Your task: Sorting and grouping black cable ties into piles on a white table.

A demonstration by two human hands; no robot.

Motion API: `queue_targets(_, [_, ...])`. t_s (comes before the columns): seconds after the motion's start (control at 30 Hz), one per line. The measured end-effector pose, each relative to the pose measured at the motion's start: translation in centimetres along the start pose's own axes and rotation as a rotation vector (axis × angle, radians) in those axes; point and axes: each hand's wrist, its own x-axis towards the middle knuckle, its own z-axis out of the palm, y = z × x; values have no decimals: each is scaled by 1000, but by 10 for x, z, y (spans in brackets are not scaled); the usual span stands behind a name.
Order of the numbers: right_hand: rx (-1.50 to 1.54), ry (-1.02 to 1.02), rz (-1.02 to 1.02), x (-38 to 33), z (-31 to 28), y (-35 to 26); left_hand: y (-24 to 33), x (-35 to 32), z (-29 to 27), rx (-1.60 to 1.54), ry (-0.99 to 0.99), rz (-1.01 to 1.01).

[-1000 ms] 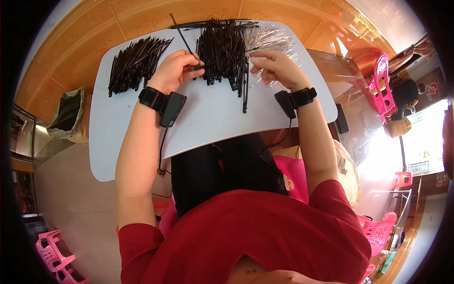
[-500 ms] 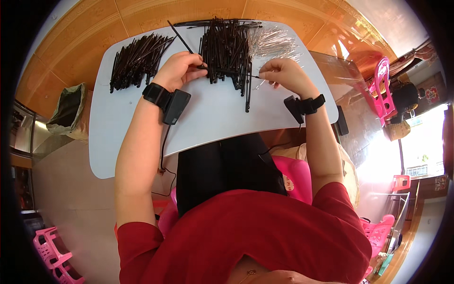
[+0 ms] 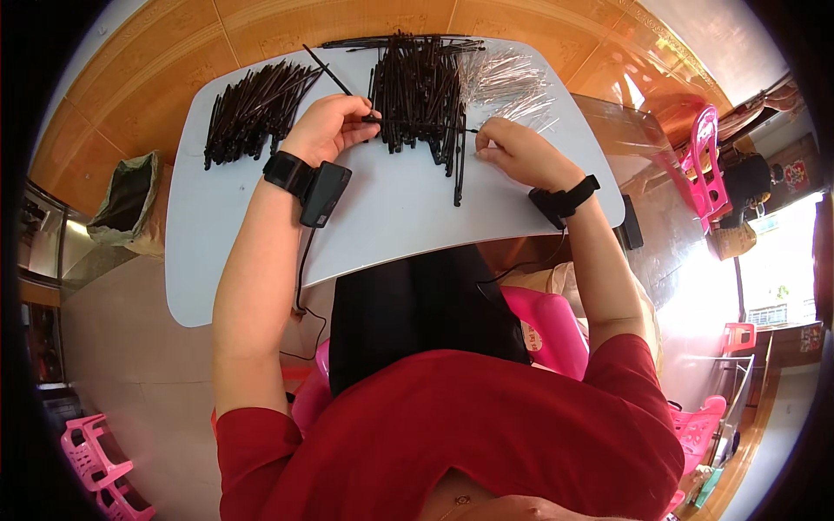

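My left hand (image 3: 332,126) is closed in a pinch on a thin black rod (image 3: 326,68), which slants up and left out of its fingers. From the same fingers a thin dark line runs rightward over the middle pile of black rods (image 3: 417,91), ending in a small dark tip beside my right hand (image 3: 521,154). The right fingers are curled together at that tip; what they pinch is too small to make out. A second pile of black rods (image 3: 256,113) lies left of my left hand. Thin silvery wires (image 3: 508,82) are spread beyond my right hand.
Everything lies on a white table (image 3: 252,252) with rounded corners, against a tan tiled wall (image 3: 295,22). An open sack (image 3: 130,204) stands to its left. Pink plastic chairs (image 3: 702,169) are around the room. Cables hang from the black devices strapped to my wrists.
My right hand has turned slightly, its wrist shifting a little right and down and its fingers curling in more. My left hand has barely moved; its rod tilts a little further left.
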Motion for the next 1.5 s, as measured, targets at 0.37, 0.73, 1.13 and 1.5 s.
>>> queue_targets(0.37, [99, 365, 98, 15, -14, -8, 0, -7, 12, 417, -150, -123])
queue_targets(0.73, [429, 750, 137, 30, -63, -19, 14, -13, 11, 85, -150, -63])
queue_targets(1.13, [388, 407, 47, 79, -4, -25, 1, 1, -3, -141, 42, 104])
queue_targets(1.5, [883, 504, 151, 81, -6, 8, 4, -4, 9, -124, 35, 70])
